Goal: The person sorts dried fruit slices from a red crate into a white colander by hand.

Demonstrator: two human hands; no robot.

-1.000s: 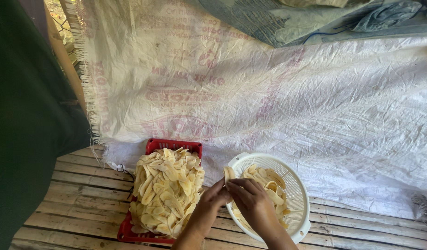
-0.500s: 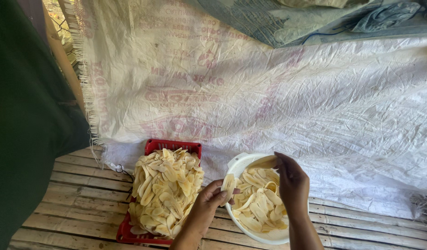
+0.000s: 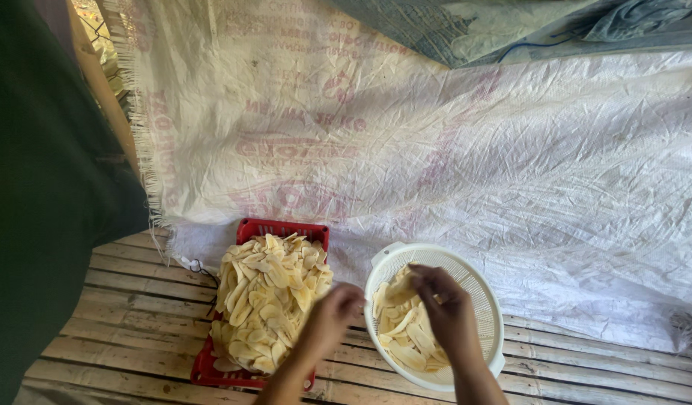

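The right hand [image 3: 445, 307] sits inside the round white perforated plastic colander [image 3: 487, 296], near the middle of the scene and slightly right; its fingers pinch one pale yellow slice [image 3: 400, 289] at the far left of the bowl, the slice lifted a little above the others; more pale yellow slices [image 3: 406, 341] lie heaped in the colander's near-left half, partly hidden by the wrist.

The left hand [image 3: 332, 319] hangs between the two containers, just left of the colander's rim and over the right edge of the red plastic slatted crate [image 3: 275, 229]; its fingers are curled loosely inward, and whether they hold anything cannot be told from this angle; the knuckles lie close to the piled slices without clear contact.

The crate stands to the left of the colander, almost touching it; it is filled well above its rim with a mound of thin pale yellow sliced pieces [image 3: 267, 300], long and curved, some overhanging the near edge.

Both containers rest on a floor of split bamboo slats [image 3: 121, 330] that run left to right; behind them, on the far side, a large white woven plastic sheet [image 3: 466, 165] with faded red printing spreads over the surface, its frayed edge falling at the left; a dark green cloth [image 3: 38, 210] fills the left edge of the view; a grey-blue fabric [image 3: 511, 22] lies at the far right top.
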